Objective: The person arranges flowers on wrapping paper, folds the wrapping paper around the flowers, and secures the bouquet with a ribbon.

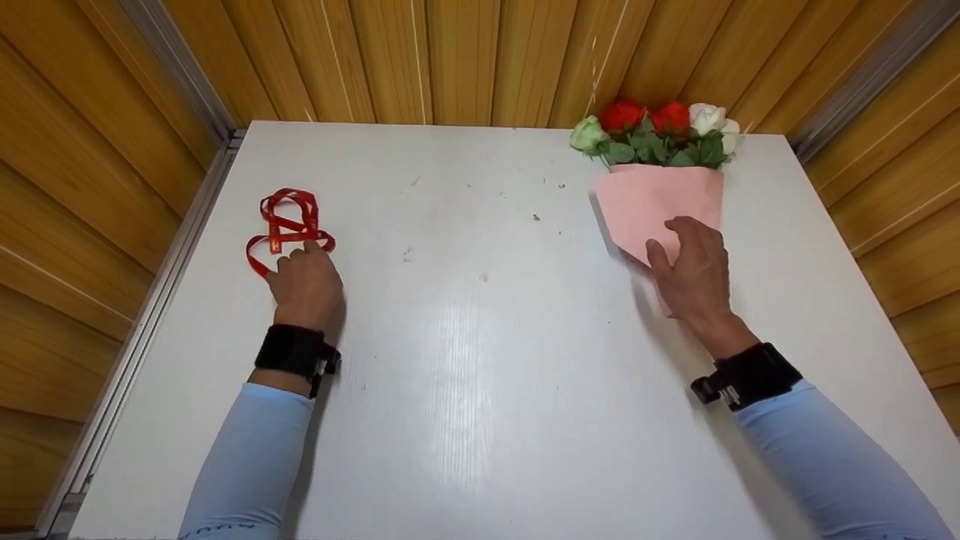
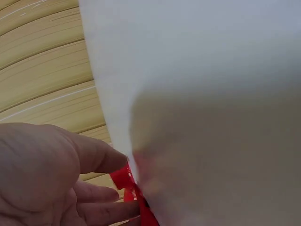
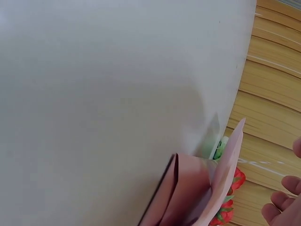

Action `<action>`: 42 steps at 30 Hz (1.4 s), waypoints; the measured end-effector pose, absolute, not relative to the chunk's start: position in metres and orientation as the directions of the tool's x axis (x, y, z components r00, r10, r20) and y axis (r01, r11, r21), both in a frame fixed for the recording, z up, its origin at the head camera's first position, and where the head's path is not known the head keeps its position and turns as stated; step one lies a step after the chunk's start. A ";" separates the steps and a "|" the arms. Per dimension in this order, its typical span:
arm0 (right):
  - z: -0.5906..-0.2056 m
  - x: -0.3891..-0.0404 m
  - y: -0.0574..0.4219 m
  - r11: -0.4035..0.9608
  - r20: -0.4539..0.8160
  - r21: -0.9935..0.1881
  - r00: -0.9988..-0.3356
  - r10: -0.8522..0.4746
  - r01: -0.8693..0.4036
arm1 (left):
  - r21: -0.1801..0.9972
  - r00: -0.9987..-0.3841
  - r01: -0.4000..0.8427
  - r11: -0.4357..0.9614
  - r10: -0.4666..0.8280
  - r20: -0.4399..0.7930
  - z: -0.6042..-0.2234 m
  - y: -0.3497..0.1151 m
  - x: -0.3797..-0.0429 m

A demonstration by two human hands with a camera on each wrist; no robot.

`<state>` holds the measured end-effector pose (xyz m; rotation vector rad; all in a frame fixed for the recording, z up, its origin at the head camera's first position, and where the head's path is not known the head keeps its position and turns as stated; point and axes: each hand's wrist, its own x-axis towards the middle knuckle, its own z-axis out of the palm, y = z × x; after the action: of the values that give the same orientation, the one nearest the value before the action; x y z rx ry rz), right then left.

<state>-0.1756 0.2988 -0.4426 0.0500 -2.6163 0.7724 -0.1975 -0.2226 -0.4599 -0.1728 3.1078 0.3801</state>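
Left hand [image 1: 304, 281] was down at the red ribbon [image 1: 275, 238], left of the frame, upper half. Fingers curled; from the left wrist view I'd say thumb and fingers were pinching the ribbon, though shadow and the low angle made the exact contact hard to read. Ribbon lay in loose loops on the white table [image 1: 465, 337], most of it just beyond the fingertips.

Right hand [image 1: 697, 277] was over the pink paper wrap [image 1: 660, 199], right of the frame. Grip loose, nothing in it: thumb and fingers apart, lightly bent. Right wrist view showed a gap between fingers and paper.

Wrap was the only container I saw. It lay on the table, wide mouth toward the upper edge of the frame, narrow end pointing down under the hand. Contents: two red flowers [image 1: 622, 117] in the middle, white flowers [image 1: 706, 118] at the right, one pale green flower [image 1: 587, 135] at the left, green leaves [image 1: 645, 146] below the heads. Heads stuck out past the mouth; stems were hidden by paper. Right wrist view, bottom: paper edges folded over, with a dark opening between layers.

Wood-pattern wall [image 1: 465, 60] stood behind, across the top.
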 end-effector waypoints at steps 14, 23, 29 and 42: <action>-0.446 -0.151 0.220 0.722 0.290 -0.630 -0.949 -0.123 -0.286 | 0.668 -0.886 0.198 0.717 0.422 -0.191 -0.410 -0.144 -0.172; -0.423 -0.131 0.139 0.266 0.045 -0.942 -0.866 -0.499 -0.203 | 0.806 -0.768 0.371 0.461 0.640 -0.013 -0.384 -0.091 -0.150; -0.421 -0.132 0.151 0.201 -0.083 -0.979 -0.861 -0.501 -0.023 | 0.805 -0.778 0.325 0.495 0.625 -0.070 -0.387 -0.103 -0.151; -0.419 -0.129 0.261 0.454 -0.285 -0.888 -0.864 -0.415 0.075 | 0.767 -0.812 0.182 0.615 0.534 -0.235 -0.397 -0.209 -0.165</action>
<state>-0.1286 0.2614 -0.4194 0.3875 -3.0549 1.9107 -0.1653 -0.2091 -0.3971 0.5671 2.3964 1.0679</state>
